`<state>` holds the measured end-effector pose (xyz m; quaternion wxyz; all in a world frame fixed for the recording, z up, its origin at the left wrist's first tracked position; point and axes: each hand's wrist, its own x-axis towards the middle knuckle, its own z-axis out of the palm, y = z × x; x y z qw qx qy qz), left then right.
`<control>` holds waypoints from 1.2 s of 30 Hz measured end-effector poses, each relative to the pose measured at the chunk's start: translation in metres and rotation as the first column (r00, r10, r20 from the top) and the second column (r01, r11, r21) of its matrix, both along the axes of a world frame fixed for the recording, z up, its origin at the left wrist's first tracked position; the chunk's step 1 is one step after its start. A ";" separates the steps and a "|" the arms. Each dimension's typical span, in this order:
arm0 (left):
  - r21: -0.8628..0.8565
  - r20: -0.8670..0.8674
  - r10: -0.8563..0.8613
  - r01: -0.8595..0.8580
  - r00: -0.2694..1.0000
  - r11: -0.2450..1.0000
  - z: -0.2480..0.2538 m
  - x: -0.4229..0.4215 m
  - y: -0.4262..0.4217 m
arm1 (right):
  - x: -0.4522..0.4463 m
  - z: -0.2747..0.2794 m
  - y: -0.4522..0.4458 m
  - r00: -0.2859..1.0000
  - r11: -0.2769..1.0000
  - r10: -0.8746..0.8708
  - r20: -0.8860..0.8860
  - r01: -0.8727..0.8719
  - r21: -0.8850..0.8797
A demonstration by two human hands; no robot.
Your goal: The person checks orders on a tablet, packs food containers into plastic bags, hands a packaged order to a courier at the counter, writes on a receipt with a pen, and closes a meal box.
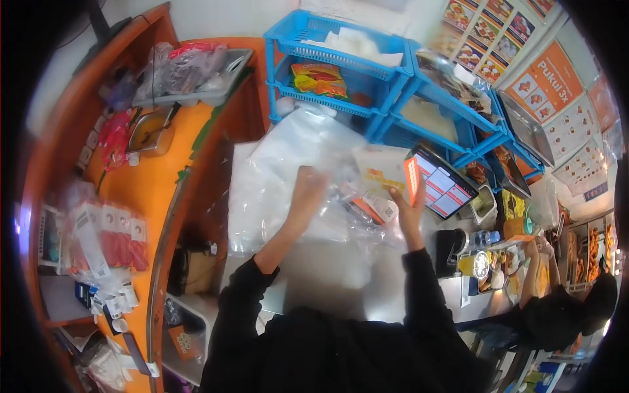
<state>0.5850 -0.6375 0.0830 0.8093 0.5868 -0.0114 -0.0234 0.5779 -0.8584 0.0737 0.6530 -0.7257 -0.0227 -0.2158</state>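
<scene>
My right hand (409, 213) is closed round a small orange-and-white packet (413, 178), held upright in front of the tablet (440, 182). My left hand (309, 191) is over clear plastic bags (262, 196) on the metal table (327, 281); motion smears its fingers, so its hold cannot be made out. Between the hands lies another orange-and-white packet (373, 208) among crumpled clear plastic. Behind it is a pale printed bag or sheet (382, 171) with yellow and red marks.
Blue plastic racks (386, 71) rise behind the table. On the left, an orange counter (131, 196) holds a grey tray (196, 97), a metal container (152, 134) and bagged packets (111, 236). Bottles and cups are at the right, near a co-worker in dark clothing (553, 321).
</scene>
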 end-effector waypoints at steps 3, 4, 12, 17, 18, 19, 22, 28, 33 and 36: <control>0.526 0.504 -0.013 -0.295 0.864 0.798 0.001 0.004 -0.007 | -0.006 0.019 -0.029 0.995 0.941 0.057 0.088 -0.024 -0.339; 0.617 0.604 -0.092 -0.391 0.791 0.683 0.010 0.003 -0.007 | -0.010 0.026 -0.039 0.987 0.876 0.141 0.073 -0.090 -0.475; 0.745 0.199 -0.229 0.004 0.953 0.667 0.039 0.035 0.001 | -0.015 0.064 -0.058 0.875 0.612 0.289 -0.387 -0.480 -0.628; 0.591 0.329 -0.269 0.025 0.905 0.807 0.006 0.051 -0.017 | 0.027 0.031 -0.048 0.933 0.553 0.013 -0.359 -0.306 -0.775; 0.556 0.170 -0.324 0.181 0.931 0.811 0.020 0.047 -0.016 | 0.030 0.024 -0.050 0.933 0.558 0.015 -0.359 -0.305 -0.772; 0.494 0.012 -0.380 0.325 0.925 0.807 0.029 0.047 -0.015 | 0.032 0.019 -0.053 0.966 0.432 -0.058 -0.250 -0.202 -0.879; 0.590 0.400 -0.442 0.144 0.803 0.795 0.002 0.063 -0.006 | 0.028 0.016 -0.052 0.970 0.245 -0.161 -0.181 -0.138 -0.960; 0.280 -0.361 -0.322 0.431 0.875 0.858 0.065 0.018 -0.010 | -0.002 0.044 -0.084 0.999 -0.311 -0.031 -0.010 -0.019 -0.950; 0.137 -0.250 -0.353 0.393 0.902 0.909 0.087 -0.063 -0.003 | -0.058 0.089 -0.084 0.999 -0.430 -0.028 0.033 0.018 -0.903; 0.069 -0.273 -0.292 0.322 0.917 0.944 0.074 -0.099 0.018 | -0.082 0.091 -0.084 0.983 -0.291 0.176 0.052 0.102 -0.951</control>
